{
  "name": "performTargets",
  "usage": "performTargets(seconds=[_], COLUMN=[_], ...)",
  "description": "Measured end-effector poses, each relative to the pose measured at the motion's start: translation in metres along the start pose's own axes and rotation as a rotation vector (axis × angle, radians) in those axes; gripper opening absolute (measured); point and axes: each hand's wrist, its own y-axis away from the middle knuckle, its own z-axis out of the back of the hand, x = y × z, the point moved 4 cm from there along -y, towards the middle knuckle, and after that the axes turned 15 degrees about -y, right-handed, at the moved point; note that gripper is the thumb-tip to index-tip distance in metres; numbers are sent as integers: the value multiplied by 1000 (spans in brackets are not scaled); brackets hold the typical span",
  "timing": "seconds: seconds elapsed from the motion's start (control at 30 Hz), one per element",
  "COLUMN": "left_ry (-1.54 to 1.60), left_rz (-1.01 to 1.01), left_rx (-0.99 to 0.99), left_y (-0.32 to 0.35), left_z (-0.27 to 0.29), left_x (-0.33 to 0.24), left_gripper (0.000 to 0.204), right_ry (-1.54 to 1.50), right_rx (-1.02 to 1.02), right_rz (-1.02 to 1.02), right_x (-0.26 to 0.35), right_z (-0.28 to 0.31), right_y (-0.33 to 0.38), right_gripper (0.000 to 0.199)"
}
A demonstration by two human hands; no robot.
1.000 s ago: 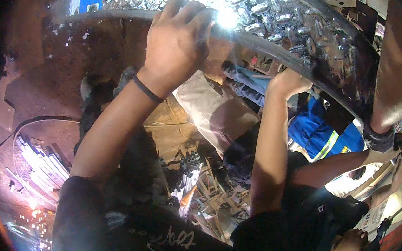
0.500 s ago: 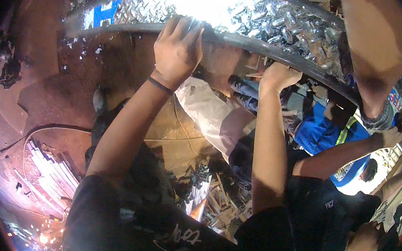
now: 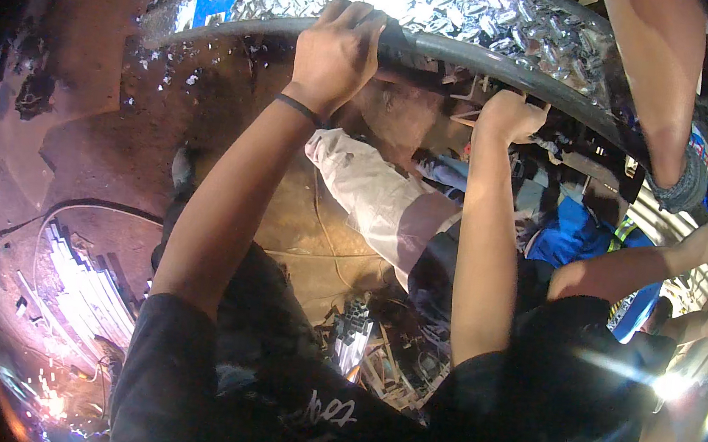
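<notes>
The brown dirt floor carries everything here. At about eight o'clock a bundle of pale metal strips lies flat on it beside a thin curved cable. Near six o'clock a loose heap of scrap offcuts rests on the ground. Small bright flecks dot it at eleven o'clock.

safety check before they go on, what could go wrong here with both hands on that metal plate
1. The left hand curls over the dark rim of the diamond-tread metal plate; a slip could pinch or cut fingers.
2. The right hand grips underneath, so it may be trapped if the plate drops.
3. Metal scrap lies below: poor footing.
</notes>
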Motion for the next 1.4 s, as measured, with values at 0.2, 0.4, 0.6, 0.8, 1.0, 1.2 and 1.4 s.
performTargets(seconds=[0.2, 0.4, 0.6, 0.8, 1.0, 1.2, 1.4], left_ry=[248, 183, 82, 19, -129, -45, 233], left_rz=[193, 173, 16, -42, -4, 248, 395], left_rx=[149, 294, 265, 241, 211, 288, 473], left_y=[10, -2, -20, -24, -26, 16, 38], left_z=[2, 6, -6, -12, -12, -3, 1], left_x=[22, 30, 32, 29, 4, 31, 50], left_gripper=[13, 20, 22, 18, 21, 30, 36], right_ry=[115, 136, 151, 186, 224, 139, 43], right_rx=[-33, -32, -2, -22, 4, -67, 6], right_rz=[0, 25, -40, -40, 64, 9, 71], right_x=[-15, -7, -6, -2, -13, -4, -5], right_z=[6, 6, 5, 1, 7, 6, 6], right_y=[-11, -2, -2, -1, -9, -1, -6], right_gripper=[45, 47, 50, 50, 57, 45, 44])
